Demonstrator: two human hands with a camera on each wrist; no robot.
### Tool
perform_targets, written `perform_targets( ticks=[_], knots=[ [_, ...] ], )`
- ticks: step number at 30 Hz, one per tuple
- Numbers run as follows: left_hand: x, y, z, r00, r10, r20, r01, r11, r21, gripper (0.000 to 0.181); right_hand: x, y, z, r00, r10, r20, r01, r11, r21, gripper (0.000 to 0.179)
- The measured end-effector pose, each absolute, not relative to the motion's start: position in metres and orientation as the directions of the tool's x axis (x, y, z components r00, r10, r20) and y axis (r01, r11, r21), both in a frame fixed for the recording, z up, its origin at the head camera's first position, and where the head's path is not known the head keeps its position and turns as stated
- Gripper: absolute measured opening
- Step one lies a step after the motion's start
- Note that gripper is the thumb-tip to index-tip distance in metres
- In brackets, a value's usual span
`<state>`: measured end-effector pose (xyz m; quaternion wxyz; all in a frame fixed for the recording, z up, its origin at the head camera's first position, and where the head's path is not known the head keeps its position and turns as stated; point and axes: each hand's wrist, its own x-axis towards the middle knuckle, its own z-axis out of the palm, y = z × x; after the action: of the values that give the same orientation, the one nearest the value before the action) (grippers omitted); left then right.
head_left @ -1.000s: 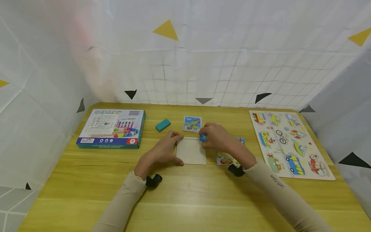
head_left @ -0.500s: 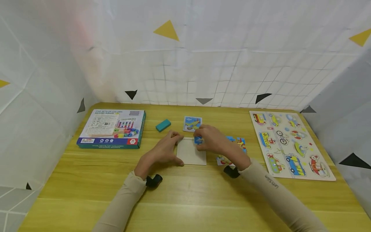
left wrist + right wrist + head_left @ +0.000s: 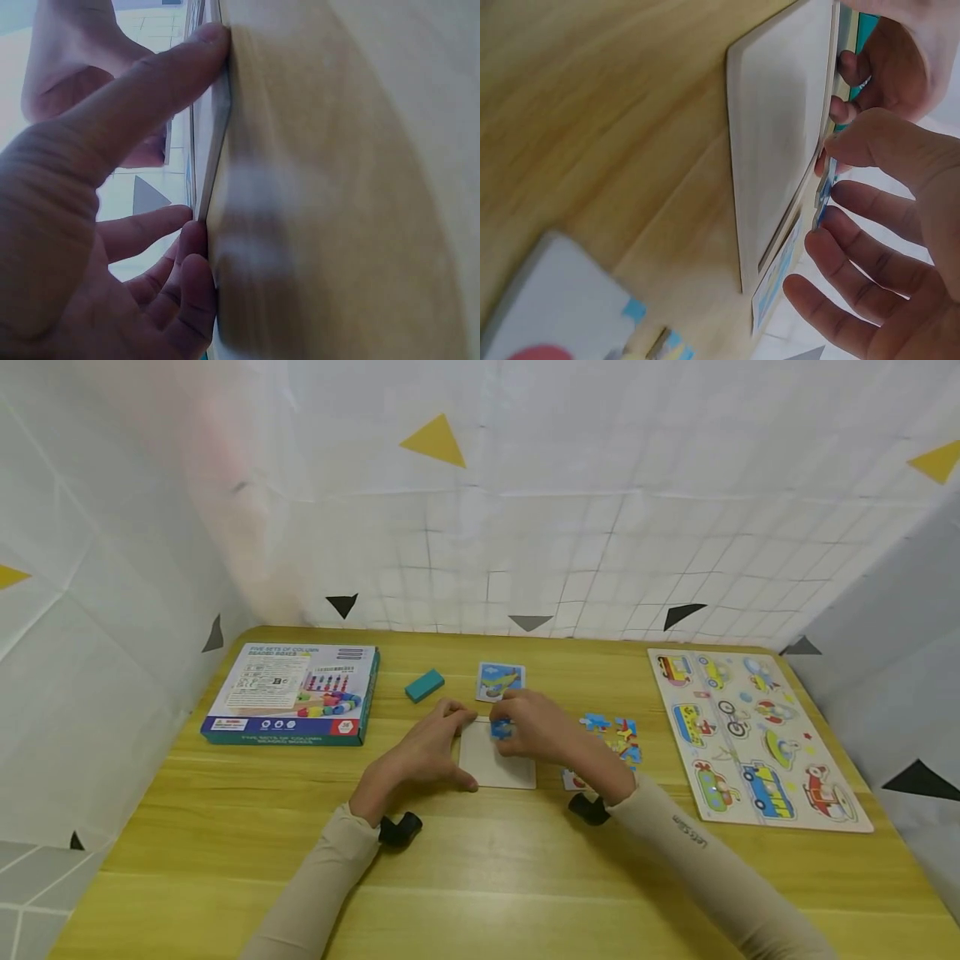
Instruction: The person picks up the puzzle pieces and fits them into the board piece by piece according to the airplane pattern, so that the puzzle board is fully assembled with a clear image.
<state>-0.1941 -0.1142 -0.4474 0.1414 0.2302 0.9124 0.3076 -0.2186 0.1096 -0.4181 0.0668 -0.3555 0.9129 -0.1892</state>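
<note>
A square pale wooden puzzle tray (image 3: 498, 770) with a raised rim lies flat on the table. My left hand (image 3: 420, 750) steadies it at the left side, the thumb at the near corner and the fingertips by the far corner. Between thumb and fingers my right hand (image 3: 546, 731) pinches a blue jigsaw piece (image 3: 501, 728), above the tray's far part. In the right wrist view the piece (image 3: 825, 191) appears edge-on, tilted and apart from the tray floor. Several loose jigsaw pieces (image 3: 628, 745) lie right of the tray, partly hidden by the right forearm.
Behind the tray lies a small picture card (image 3: 498, 677) with a yellow airplane. A teal block (image 3: 424, 686) is left of it. Farther left sits a flat beaded-toy box (image 3: 292, 693); a wooden vehicle puzzle board (image 3: 757, 739) occupies the right side. Patterned white sheeting stands behind the table.
My right hand has moved left with the blue jigsaw piece, from the tray's right edge to above its far middle. More loose pieces show now. The left hand stays in place.
</note>
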Motion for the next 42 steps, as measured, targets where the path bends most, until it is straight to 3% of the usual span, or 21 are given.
perform_targets(
  ticks=[42],
  knots=[
    [-0.196,-0.116,-0.45,-0.838,0.536,-0.102,0.363,0.686,0.631,0.105,-0.217,0.076,-0.431,-0.694,-0.709,0.125,-0.709,0.642,-0.293,0.026]
  ],
)
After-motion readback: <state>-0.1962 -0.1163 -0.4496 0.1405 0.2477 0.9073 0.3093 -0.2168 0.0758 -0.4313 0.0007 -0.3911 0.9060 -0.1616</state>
